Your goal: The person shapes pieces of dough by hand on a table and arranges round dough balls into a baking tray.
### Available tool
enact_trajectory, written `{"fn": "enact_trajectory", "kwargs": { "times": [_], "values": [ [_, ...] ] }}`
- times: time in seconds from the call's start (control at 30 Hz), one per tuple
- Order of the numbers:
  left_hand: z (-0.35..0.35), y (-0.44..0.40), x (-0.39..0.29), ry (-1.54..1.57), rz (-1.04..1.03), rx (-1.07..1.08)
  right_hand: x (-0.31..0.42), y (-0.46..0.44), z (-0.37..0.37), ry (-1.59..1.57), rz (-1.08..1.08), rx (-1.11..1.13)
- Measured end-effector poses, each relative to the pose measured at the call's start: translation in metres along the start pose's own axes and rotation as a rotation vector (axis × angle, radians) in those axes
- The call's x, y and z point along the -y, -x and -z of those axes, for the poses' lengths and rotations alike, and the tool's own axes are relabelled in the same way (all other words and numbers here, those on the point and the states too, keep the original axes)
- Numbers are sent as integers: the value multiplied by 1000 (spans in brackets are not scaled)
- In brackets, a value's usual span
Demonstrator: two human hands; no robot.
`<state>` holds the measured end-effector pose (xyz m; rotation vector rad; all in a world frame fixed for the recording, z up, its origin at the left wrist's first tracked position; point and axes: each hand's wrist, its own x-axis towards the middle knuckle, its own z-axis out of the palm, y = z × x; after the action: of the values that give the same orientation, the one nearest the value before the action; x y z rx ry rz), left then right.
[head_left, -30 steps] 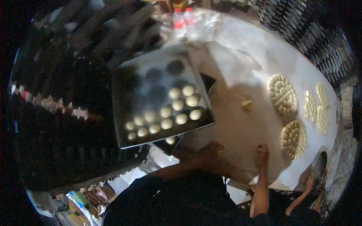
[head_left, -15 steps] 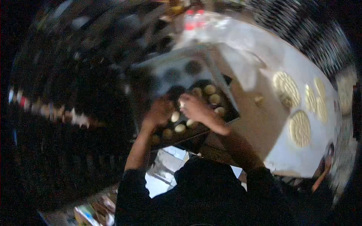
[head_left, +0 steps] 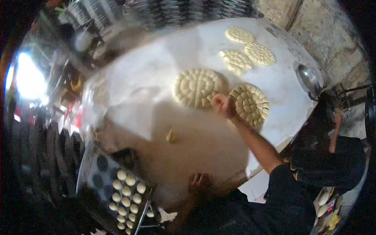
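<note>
My right hand point(head_left: 222, 105) reaches across the table to the lower right edge of a round slab of dough point(head_left: 197, 88), cut into many pieces. Its fingers are curled together at that edge; what they grip is hidden. A second cut dough round point(head_left: 250, 105) lies just right of that hand. My left hand point(head_left: 200, 181) is low near the front edge, dim and blurred in shadow, with no object visible in it. A small lump of dough point(head_left: 171, 136) lies alone on the table. Several dough balls point(head_left: 126, 190) sit in rows on a dark baking tray point(head_left: 92, 172) at lower left.
Several more cut dough rounds point(head_left: 259, 54) lie toward the far right of the white table point(head_left: 282, 90). A metal bowl point(head_left: 309, 80) stands by the right edge. Another person's arm point(head_left: 336, 131) is at the right, beside a scale with a red display point(head_left: 332, 204).
The view has swung right, from the tray to the table. My hands have left the dough balls on the tray; my right hand is now at the cut dough.
</note>
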<state>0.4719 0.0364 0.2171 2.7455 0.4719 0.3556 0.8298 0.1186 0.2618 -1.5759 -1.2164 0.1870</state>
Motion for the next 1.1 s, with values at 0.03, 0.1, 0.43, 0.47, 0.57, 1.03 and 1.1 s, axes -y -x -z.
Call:
{"fn": "enact_trajectory", "kwargs": {
  "times": [0.03,0.1,0.43,0.47,0.57,1.03,1.1],
  "values": [
    [-7,-7,-1,-19,-14,27,-33,-24,31,95,-134,-178],
    [-15,-32,-4,82,188,-61,-118,-56,102,177,-385,-462],
    [-25,-84,4,-23,291,31,-159,-191,81,615,-1197,-343],
    [-18,-89,2,-8,277,-1,-178,-191,74,532,-1177,-390],
    [-14,-93,-2,9,262,-102,-269,-171,45,-263,-823,-659],
    [41,-69,2,1811,645,-317,131,115,-12,-590,-340,349],
    [65,-39,-5,1698,497,-328,190,153,-14,-350,-278,372]
  ]
}}
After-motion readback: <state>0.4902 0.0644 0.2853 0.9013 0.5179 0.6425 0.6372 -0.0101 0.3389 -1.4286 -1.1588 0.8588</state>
